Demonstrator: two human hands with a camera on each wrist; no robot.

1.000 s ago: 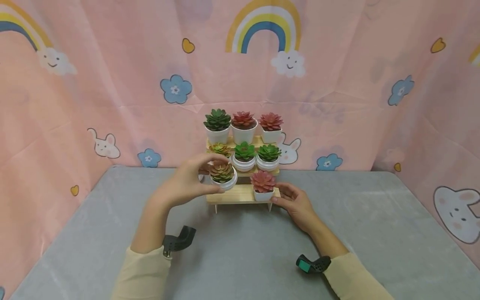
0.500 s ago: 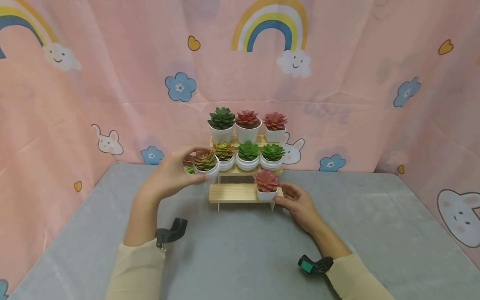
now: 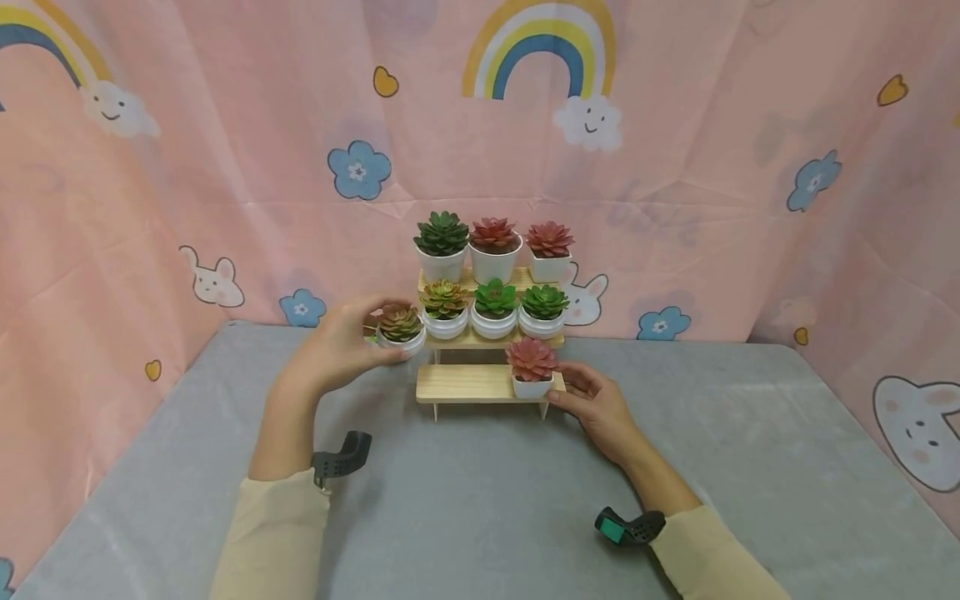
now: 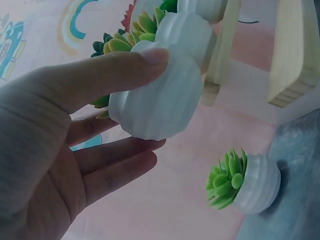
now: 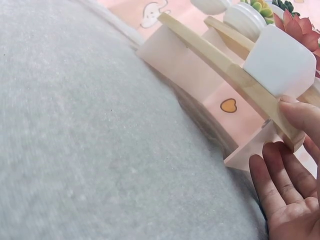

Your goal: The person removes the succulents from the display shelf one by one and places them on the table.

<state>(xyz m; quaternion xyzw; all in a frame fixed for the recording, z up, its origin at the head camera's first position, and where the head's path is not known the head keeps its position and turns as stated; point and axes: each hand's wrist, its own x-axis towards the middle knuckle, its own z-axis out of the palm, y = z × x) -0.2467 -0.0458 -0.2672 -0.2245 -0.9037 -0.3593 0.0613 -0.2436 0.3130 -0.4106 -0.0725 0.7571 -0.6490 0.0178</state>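
Note:
Beside the left end of the three-tier wooden stand (image 3: 465,385), my left hand (image 3: 330,350) grips a brownish-green succulent (image 3: 402,327) by its white round pot. In the left wrist view the thumb lies across the ribbed pot (image 4: 160,105), which is off any surface. My right hand (image 3: 603,417) holds the right end of the lowest shelf, next to a pink succulent (image 3: 532,362) in a white square pot. The right wrist view shows the thumb against the board (image 5: 265,102) and the other fingers below, near the stand's leg.
Several potted succulents fill the upper tiers: green and red ones (image 3: 494,242) on top, yellow-green and green ones (image 3: 493,307) in the middle. A green one (image 4: 227,180) sits on the grey table (image 3: 480,500) behind my left hand. Patterned pink cloth (image 3: 262,167) hangs behind.
My left hand has carried the brownish-green succulent from in front of the stand to beside its left end, uncovering the middle tier's yellow-green one. My right hand keeps its place at the shelf.

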